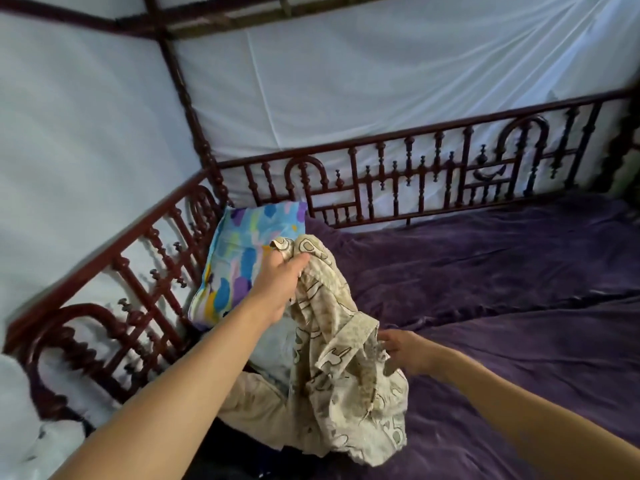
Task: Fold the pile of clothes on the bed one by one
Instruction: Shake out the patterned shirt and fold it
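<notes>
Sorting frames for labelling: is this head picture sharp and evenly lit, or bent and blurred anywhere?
Head view: the wide lens bows the bed rail; light is dim, no glare; the patterned garment and left hand gripping it look slightly smeared; the right hand is darker, its grip unclear.

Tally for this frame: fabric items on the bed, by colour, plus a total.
Beige patterned garment: 1
Plain tan garment: 1
Pale blue garment: 1
Dark garment: 1
Multicoloured pillow: 1
Purple blanket: 1
Total: 6
</notes>
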Motion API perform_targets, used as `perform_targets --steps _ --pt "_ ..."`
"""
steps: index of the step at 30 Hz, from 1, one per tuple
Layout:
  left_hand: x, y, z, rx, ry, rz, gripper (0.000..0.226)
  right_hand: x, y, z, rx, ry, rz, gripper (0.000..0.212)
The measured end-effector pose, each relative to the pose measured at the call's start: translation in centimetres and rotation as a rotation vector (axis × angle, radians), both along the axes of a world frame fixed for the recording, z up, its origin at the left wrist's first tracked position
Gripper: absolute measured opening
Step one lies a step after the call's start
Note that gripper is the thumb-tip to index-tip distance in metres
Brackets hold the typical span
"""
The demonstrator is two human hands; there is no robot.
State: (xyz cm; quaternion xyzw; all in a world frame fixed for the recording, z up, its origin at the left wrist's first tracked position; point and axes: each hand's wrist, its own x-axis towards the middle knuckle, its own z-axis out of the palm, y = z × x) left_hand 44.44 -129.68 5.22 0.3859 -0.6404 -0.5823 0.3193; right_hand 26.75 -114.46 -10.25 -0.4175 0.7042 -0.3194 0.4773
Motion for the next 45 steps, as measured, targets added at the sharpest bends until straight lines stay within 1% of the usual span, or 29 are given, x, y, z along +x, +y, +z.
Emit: perform_targets --steps 1,2,3,4,6,7,9,10,12,13,15,17,18,20,21,23,24,27,28,29,30,33,35,38,40,41,42,44,45 --pt "0.2 -0.3 0.3 -0.012 0.037 -0.001 0.019 1.0 -0.3 -1.2 -0.007 -0.034 0.004 0.053" --pt "0.5 -0.6 0.7 -0.029 0.056 -0.006 0.007 2.1 -0.9 -2.4 -0.048 -0.024 -0.036 0.044" --pt "0.9 -1.1 0.9 -0.055 0.056 -0.004 0.005 3.0 -1.6 -3.0 -0.086 0.025 -0.117 0.03" --pt "1.4 -1.8 1.0 -0.086 0.038 0.009 0.012 3.6 -2.2 -3.1 -0.115 0.101 -0.215 0.02" --pt "3.1 -3.4 1.1 -0.168 -0.069 0.084 0.031 3.4 -3.1 -1.5 -0.169 0.265 -0.383 0.029" --pt "4.3 -4.4 0.9 -0.213 -0.128 0.134 0.029 3.0 -3.3 0.1 -0.224 0.333 -0.447 0.034" --pt "6.8 -6.5 -0.1 -0.305 -0.307 0.248 0.023 1.8 -3.4 3.6 -0.335 0.405 -0.5 0.027" --pt "8.0 -7.2 -0.7 -0.333 -0.441 0.288 0.029 1.3 -3.7 5.3 -0.375 0.428 -0.495 0.019" --pt "9.3 -7.7 -2.0 -0.411 -0.717 0.313 0.042 1.0 -4.4 8.8 -0.45 0.47 -0.468 0.015" --pt "9.4 -7.8 -2.7 -0.466 -0.772 0.274 0.044 1.1 -4.9 10.1 -0.482 0.48 -0.453 0.015" --pt "8.6 -7.1 -4.0 -0.539 -0.694 0.079 0.057 1.7 -5.9 12.7 -0.53 0.506 -0.421 0.014" --pt "7.0 -4.7 -4.3 -0.479 -0.532 -0.137 0.079 2.4 -6.6 14.4 -0.545 0.524 -0.389 0.013" --pt "6.0 -3.6 -4.5 -0.433 -0.484 -0.201 0.083 2.7 -6.8 14.9 -0.548 0.535 -0.377 0.014" --pt "3.8 -2.1 -5.3 -0.421 -0.461 -0.245 0.072 3.3 -6.9 15.7 -0.563 0.547 -0.352 0.015" --pt "2.8 -1.6 -5.8 -0.46 -0.479 -0.247 0.062 3.4 -6.8 16.0 -0.57 0.539 -0.342 0.015" --pt "1.1 -0.9 -5.7 -0.569 -0.51 -0.196 0.032 3.3 -6.3 16.4 -0.569 0.545 -0.34 0.016" --pt "0.5 -0.9 -5.5 -0.613 -0.515 -0.161 0.021 3.0 -5.8 16.5 -0.556 0.601 -0.349 0.016" --pt "-0.2 -1.1 -3.1 -0.801 -0.436 -0.095 0.025 1.7 -3.9 16.5 -0.54 0.929 -0.396 0.018" --pt "-0.3 -1.4 -2.0 -0.865 -0.391 -0.103 0.027 1.3 -3.4 16.5 -0.561 0.986 -0.406 0.017" --pt "-0.4 -1.7 -0.7 -0.91 -0.353 -0.13 0.03 0.9 -3.0 16.6 -0.588 0.987 -0.418 0.016" --pt "-0.5 -2.1 0.6 -0.912 -0.308 -0.171 0.033 0.7 -2.8 16.9 -0.606 0.934 -0.438 0.016" --pt "-1.0 -3.0 4.3 -0.742 -0.16 -0.255 0.034 0.9 -2.8 18.3 -0.645 0.592 -0.518 0.026" --pt "-1.0 -3.3 6.4 -0.706 -0.11 -0.24 0.033 1.6 -2.8 19.4 -0.685 0.426 -0.527 0.033" --pt "-0.4 -3.6 8.6 -0.714 -0.109 -0.243 0.037 2.6 -2.6 20.5 -0.688 0.144 -0.401 0.042" --pt "0.3 -4.3 9.4 -0.694 -0.104 -0.235 0.042 2.6 -2.3 20.3 -0.587 -0.062 -0.225 0.054" --pt "0.6 -4.9 9.7 -0.684 -0.105 -0.218 0.045 2.6 -2.3 19.7 -0.518 -0.075 -0.137 0.055" --pt "0.9 -5.5 10.0 -0.683 -0.115 -0.199 0.047 3.0 -2.3 19.1 -0.445 -0.025 -0.064 0.049" --pt "1.7 -6.4 10.1 -0.7 -0.161 -0.177 0.05 4.2 -2.8 17.4 -0.32 0.18 0.002 0.029" --pt "2.1 -6.7 10.2 -0.729 -0.198 -0.181 0.051 4.6 -3.3 16.5 -0.295 0.263 -0.015 0.021"
